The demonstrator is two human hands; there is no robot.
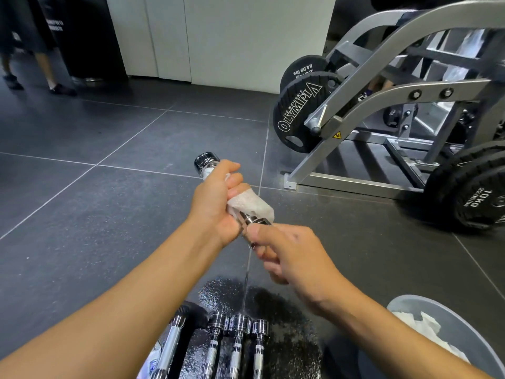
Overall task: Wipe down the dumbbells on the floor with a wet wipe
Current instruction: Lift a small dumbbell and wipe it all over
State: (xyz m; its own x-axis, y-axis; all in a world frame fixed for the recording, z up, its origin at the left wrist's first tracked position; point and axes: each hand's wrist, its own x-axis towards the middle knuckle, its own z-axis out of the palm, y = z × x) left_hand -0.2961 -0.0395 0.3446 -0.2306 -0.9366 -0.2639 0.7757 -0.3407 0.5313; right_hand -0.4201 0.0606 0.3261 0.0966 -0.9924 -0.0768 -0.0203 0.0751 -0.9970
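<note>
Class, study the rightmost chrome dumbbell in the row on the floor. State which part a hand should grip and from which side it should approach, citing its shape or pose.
Grip the rightmost dumbbell by its narrow handle, just behind the wider chrome head. Come from above and the right: it lies flat, its neighbour sits close on the left, and its right side is open.

Front plate (pixel 297 119) reads "Joe Weider's Olympia", plate behind (pixel 302 68) "44.09 lbs", right plate (pixel 475 203) "10kg".
</note>
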